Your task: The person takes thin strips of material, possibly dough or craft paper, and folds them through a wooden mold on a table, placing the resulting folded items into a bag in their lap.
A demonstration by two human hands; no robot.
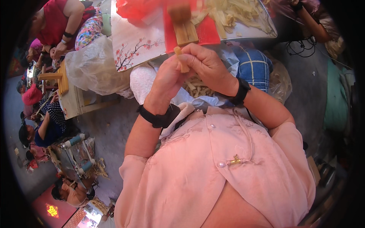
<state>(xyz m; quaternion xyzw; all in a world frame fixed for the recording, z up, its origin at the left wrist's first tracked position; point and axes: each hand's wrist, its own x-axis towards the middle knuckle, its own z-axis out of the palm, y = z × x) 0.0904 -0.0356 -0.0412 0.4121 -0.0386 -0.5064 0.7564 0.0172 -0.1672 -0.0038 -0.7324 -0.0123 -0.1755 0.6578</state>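
Note:
A short, pale yellow dried strip (183, 65), bunched or folded, is pinched between my two hands just below the table's near edge. My left hand (164, 81) closes on it from the left, its fingertips partly hidden. From the right, my right hand (208, 67) presses it between thumb and bent fingers. Just beyond my fingers a small wooden tool (185, 33) with a raised block rests on a red sheet (208, 32). Below my hands, more short yellow pieces (198, 87) lie on pale blue plastic in my lap.
The white table (138, 41) with painted blossoms carries a heap of long yellow strips (237, 15) and a red plastic bag (138, 9). A clear plastic bag (97, 72) bulges beside a wooden bench (76, 100) at left. Several people sit or stand further left; another person's arm shows at upper right.

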